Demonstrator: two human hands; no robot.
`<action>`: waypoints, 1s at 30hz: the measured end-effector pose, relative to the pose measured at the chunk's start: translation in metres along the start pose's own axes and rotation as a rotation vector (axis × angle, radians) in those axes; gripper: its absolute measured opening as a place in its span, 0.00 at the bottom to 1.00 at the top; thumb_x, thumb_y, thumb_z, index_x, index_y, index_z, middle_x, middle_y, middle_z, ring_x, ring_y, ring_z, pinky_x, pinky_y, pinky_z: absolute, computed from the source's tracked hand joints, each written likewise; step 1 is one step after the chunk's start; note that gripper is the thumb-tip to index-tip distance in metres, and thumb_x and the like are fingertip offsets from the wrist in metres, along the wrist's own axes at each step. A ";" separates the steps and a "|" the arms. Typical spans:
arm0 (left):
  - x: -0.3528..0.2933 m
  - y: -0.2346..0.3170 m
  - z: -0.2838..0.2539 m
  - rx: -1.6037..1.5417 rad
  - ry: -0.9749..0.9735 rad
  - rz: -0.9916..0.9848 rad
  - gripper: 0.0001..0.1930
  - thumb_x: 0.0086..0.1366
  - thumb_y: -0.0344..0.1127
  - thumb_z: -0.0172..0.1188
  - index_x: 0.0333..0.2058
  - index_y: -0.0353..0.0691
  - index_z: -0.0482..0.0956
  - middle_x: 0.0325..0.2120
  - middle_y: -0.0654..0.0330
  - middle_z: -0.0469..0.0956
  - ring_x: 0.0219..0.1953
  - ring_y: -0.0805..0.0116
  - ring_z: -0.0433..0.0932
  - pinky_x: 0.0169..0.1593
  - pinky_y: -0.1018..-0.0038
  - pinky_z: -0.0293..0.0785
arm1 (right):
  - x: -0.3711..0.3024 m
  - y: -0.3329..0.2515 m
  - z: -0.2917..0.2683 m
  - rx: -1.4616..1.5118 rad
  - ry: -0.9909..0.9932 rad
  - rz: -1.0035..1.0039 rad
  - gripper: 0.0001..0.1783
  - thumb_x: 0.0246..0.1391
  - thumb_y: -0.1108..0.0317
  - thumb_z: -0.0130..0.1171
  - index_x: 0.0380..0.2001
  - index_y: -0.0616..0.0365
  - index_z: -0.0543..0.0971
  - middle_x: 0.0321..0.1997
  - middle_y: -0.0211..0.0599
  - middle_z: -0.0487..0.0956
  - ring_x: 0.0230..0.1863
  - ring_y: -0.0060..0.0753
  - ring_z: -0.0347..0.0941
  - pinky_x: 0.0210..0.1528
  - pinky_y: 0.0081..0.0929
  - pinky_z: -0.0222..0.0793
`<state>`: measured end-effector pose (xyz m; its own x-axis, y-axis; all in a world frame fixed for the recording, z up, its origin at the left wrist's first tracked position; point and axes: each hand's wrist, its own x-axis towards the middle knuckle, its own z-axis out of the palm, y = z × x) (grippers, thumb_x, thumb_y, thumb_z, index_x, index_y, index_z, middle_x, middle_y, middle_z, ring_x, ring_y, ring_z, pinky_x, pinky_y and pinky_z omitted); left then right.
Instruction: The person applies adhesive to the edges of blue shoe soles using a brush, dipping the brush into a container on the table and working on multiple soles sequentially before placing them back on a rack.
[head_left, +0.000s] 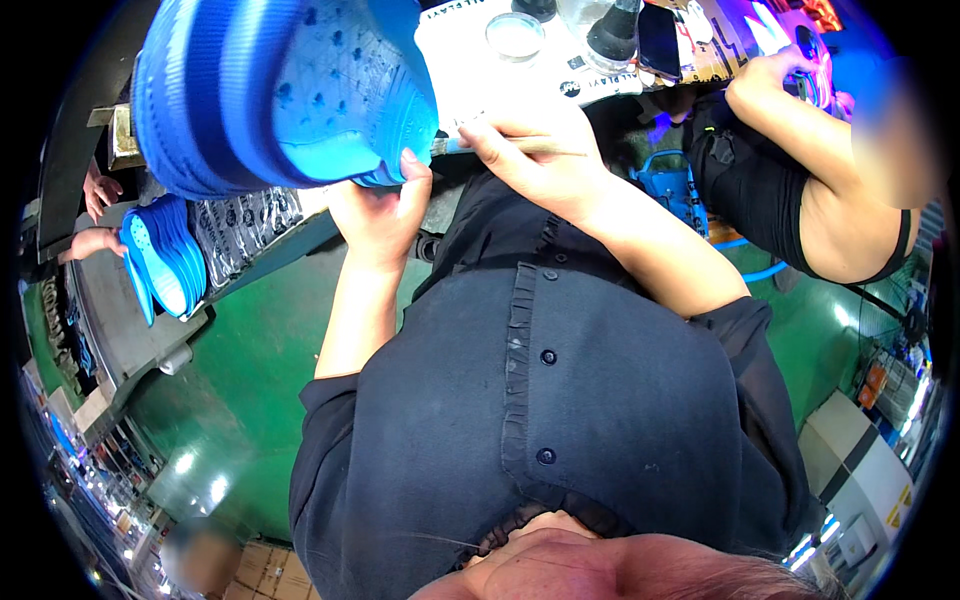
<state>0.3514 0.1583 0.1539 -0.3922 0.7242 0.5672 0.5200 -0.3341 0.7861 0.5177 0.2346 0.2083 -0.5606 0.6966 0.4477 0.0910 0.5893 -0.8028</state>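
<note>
As another person's hand [95, 243] touches a small stack of blue insoles [165, 260] well to the left of the worker's grip, a second hand [98, 190] shows just above it. Between that small stack and the worker, dark patterned packaging [245, 228] lies below and to the left of the large blue pile.

The worker's left hand [385, 210] is closed on the lower right edge of this large stack of blue insoles [335, 100], its thumb laid along the rim and its other fingers mostly hidden. The large stack rises above and to the left of that hold, its foremost face dotted with small dark marks.

Just right of the left thumb, the right hand [545, 165] pinches a slim brush-like tool [452, 146] between thumb and fingers, its tip aimed left at the rim of the large stack; whether the two touch cannot be told.

Beyond the right hand lies a white sheet [455, 65] bearing a round, shallow dish [515, 37], with a black cone-shaped container [612, 38] and a dark phone [658, 42] farther right. Well to the right of the grip, a seated person in black [750, 180] handles a brightly lit item too blurred to identify, near a blue stool [668, 185].
</note>
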 end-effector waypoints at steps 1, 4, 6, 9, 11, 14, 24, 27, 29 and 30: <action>0.001 -0.001 0.000 0.024 -0.005 0.022 0.19 0.47 0.26 0.60 0.39 0.33 0.68 0.33 0.54 0.72 0.34 0.64 0.73 0.39 0.73 0.69 | 0.000 -0.002 0.000 0.012 -0.024 0.041 0.09 0.50 0.68 0.55 0.24 0.63 0.78 0.19 0.36 0.75 0.21 0.27 0.72 0.24 0.21 0.66; 0.001 -0.002 0.000 0.086 0.000 0.087 0.19 0.46 0.26 0.60 0.40 0.33 0.67 0.33 0.54 0.71 0.34 0.62 0.73 0.40 0.72 0.69 | -0.003 0.002 -0.002 -0.080 0.006 0.008 0.08 0.50 0.68 0.55 0.25 0.63 0.78 0.19 0.35 0.75 0.20 0.25 0.71 0.24 0.20 0.65; 0.001 -0.001 -0.002 0.109 -0.015 0.097 0.21 0.48 0.25 0.59 0.42 0.32 0.65 0.35 0.54 0.71 0.35 0.64 0.73 0.41 0.73 0.68 | -0.003 0.005 -0.008 -0.088 0.038 -0.074 0.09 0.50 0.68 0.54 0.25 0.63 0.78 0.19 0.35 0.75 0.20 0.23 0.70 0.25 0.18 0.65; 0.008 0.002 -0.001 0.040 -0.033 0.023 0.25 0.50 0.23 0.58 0.47 0.30 0.60 0.39 0.54 0.71 0.38 0.68 0.73 0.44 0.75 0.68 | -0.005 0.008 -0.020 0.003 0.145 -0.070 0.09 0.51 0.69 0.52 0.25 0.64 0.78 0.20 0.34 0.75 0.21 0.21 0.69 0.26 0.17 0.64; 0.017 0.012 -0.006 -0.052 -0.039 -0.072 0.26 0.51 0.23 0.58 0.49 0.32 0.57 0.40 0.53 0.69 0.37 0.67 0.72 0.43 0.74 0.69 | -0.006 0.004 -0.031 0.137 0.221 0.009 0.12 0.53 0.69 0.48 0.24 0.66 0.77 0.20 0.33 0.75 0.23 0.20 0.69 0.26 0.16 0.63; 0.039 0.041 -0.015 -0.322 -0.081 -0.281 0.25 0.53 0.26 0.57 0.48 0.36 0.57 0.37 0.51 0.70 0.26 0.67 0.75 0.20 0.76 0.72 | -0.009 0.008 -0.051 0.225 0.413 0.131 0.16 0.55 0.67 0.44 0.24 0.66 0.77 0.20 0.33 0.74 0.21 0.19 0.67 0.24 0.15 0.61; 0.025 0.068 -0.019 -0.908 -0.111 -1.020 0.20 0.51 0.30 0.56 0.44 0.36 0.65 0.31 0.58 0.73 0.22 0.73 0.74 0.12 0.83 0.66 | -0.034 0.036 -0.074 0.638 0.632 0.408 0.14 0.56 0.65 0.45 0.26 0.66 0.74 0.21 0.34 0.73 0.19 0.19 0.65 0.22 0.15 0.60; 0.019 0.055 -0.013 -1.030 -0.123 -1.151 0.14 0.54 0.32 0.54 0.39 0.36 0.67 0.25 0.59 0.73 0.16 0.75 0.68 0.16 0.84 0.63 | -0.047 0.049 -0.073 0.664 0.556 0.393 0.12 0.57 0.66 0.44 0.35 0.65 0.70 0.26 0.38 0.74 0.21 0.22 0.67 0.24 0.17 0.65; 0.013 0.048 -0.010 -1.080 -0.115 -1.205 0.12 0.55 0.34 0.54 0.37 0.36 0.67 0.24 0.58 0.72 0.15 0.75 0.66 0.17 0.82 0.63 | -0.050 0.049 -0.072 0.661 0.548 0.393 0.12 0.57 0.66 0.44 0.35 0.65 0.70 0.27 0.39 0.74 0.21 0.22 0.67 0.23 0.17 0.65; 0.013 0.047 -0.008 -1.081 -0.098 -1.229 0.12 0.56 0.35 0.54 0.36 0.36 0.67 0.23 0.57 0.72 0.15 0.75 0.66 0.17 0.82 0.62 | -0.051 0.049 -0.071 0.658 0.547 0.392 0.12 0.56 0.66 0.44 0.36 0.65 0.70 0.27 0.39 0.74 0.21 0.22 0.67 0.23 0.17 0.65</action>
<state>0.3652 0.1469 0.2002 -0.0758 0.8767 -0.4750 -0.8061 0.2265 0.5468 0.6092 0.2572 0.1738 -0.1090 0.9902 0.0871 -0.3860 0.0386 -0.9217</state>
